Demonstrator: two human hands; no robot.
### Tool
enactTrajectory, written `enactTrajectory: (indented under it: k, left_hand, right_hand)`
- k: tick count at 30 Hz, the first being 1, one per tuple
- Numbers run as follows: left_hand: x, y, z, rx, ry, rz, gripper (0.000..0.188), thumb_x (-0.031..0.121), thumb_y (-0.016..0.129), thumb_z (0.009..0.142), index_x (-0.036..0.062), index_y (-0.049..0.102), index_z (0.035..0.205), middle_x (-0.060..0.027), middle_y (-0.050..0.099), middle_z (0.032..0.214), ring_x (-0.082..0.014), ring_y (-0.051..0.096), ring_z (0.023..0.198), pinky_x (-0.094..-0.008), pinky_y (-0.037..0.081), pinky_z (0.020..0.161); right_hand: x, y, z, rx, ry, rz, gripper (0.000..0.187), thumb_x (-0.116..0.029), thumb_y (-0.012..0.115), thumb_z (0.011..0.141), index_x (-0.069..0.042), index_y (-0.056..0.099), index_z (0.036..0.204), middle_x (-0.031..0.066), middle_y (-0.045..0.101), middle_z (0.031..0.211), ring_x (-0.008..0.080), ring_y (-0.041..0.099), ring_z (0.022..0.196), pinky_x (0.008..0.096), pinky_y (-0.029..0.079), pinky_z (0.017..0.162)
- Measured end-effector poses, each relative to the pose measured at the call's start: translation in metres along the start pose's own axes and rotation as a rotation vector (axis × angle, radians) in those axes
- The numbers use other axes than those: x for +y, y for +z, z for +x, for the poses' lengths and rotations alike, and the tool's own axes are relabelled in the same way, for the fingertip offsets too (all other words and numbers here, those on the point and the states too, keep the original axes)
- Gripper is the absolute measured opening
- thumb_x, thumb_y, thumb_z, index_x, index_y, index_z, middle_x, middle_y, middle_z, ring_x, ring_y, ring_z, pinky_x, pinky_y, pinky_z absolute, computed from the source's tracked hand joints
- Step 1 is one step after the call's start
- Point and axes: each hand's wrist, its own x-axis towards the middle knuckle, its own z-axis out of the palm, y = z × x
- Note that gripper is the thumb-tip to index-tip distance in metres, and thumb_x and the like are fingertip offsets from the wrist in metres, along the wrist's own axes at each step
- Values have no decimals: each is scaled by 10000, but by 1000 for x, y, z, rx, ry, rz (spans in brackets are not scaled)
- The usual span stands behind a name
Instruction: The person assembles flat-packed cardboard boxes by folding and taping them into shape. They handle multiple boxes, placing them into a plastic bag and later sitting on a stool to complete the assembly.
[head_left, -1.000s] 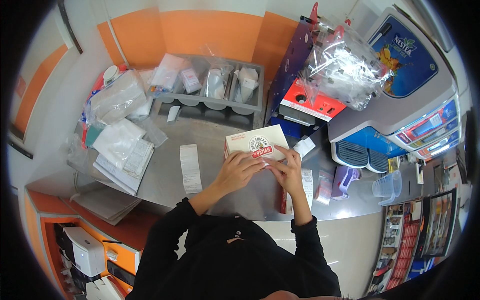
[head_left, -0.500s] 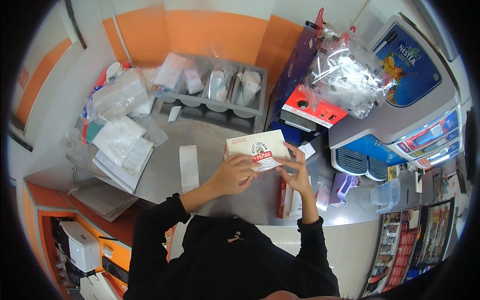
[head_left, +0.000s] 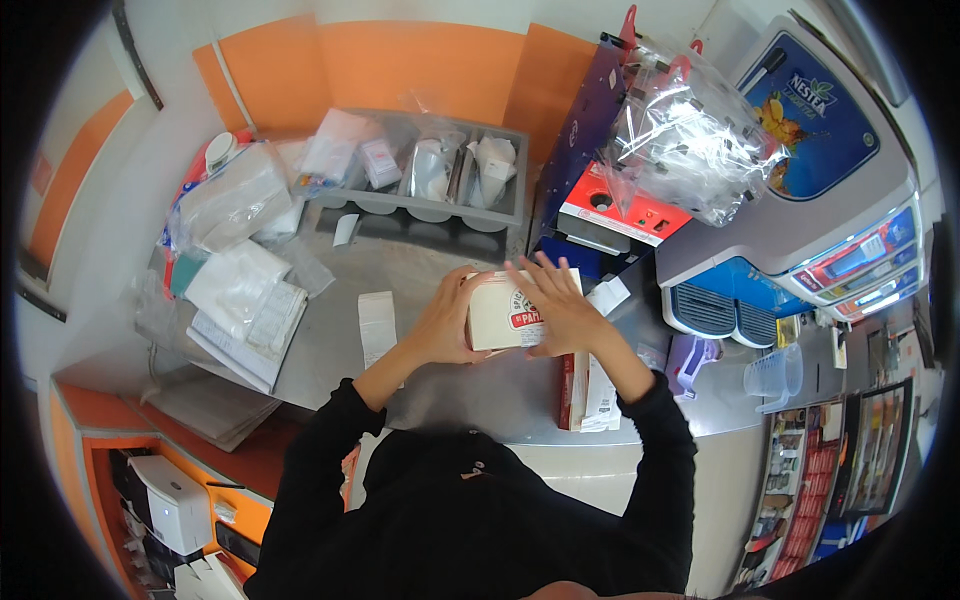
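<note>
A cream takeaway food box with a red and black printed lid sits on the steel counter in front of me. My left hand is wrapped round the box's left end, thumb at the near side and fingers over the far edge. Across the right part of the lid lies my right hand, fingers spread and pointing away, hiding some of the print. A long paper receipt lies to the left of my left hand. Below my right wrist is a narrow red and white carton with a printed paper slip.
A grey divided bin with packets stands at the back. Plastic bags and papers pile up at the left. To the right are a drink dispenser, a purple holder and a clear jug.
My left hand has shifted from the lid's front to the box's left end. My right hand has moved left over the lid. The box has turned slightly.
</note>
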Motion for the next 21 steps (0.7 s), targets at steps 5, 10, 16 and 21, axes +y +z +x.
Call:
enactTrajectory:
  k: [5,10,16,21]
  left_hand:
    - [-18,10,-8,134,-152,-90,1303,360,874,500,-59,41,1411,-316,218,1364,-476,254,1278,-476,280,1052]
    - [-18,28,-64,-38,-612,2,1360,480,840,536,-111,-33,1395,-356,150,1391,-499,174,1317,-508,198,1087]
    - [-16,8,-130,-122,-834,331,1196,438,808,620,-104,71,1390,-329,258,1355,-488,241,1278,-508,222,1066]
    - [-55,-22,-168,339,-1010,-10,725,281,750,739,-76,404,1267,-226,524,1165,-336,491,1115,-443,351,983]
  right_hand:
    - [2,-1,17,1,-21,9,1136,-266,833,469,-106,257,1435,214,401,1165,394,399,1121,454,313,1013]
    - [2,-17,33,75,22,-19,1110,-254,834,478,-92,278,1424,211,405,1153,388,417,1082,446,353,954]
    - [-29,-15,121,220,-174,5,1124,-251,833,477,-102,266,1436,225,416,1155,403,413,1098,457,336,975]
    - [-56,52,197,171,-237,4,1134,-300,815,449,-105,282,1431,213,426,1126,384,422,1080,440,342,955]
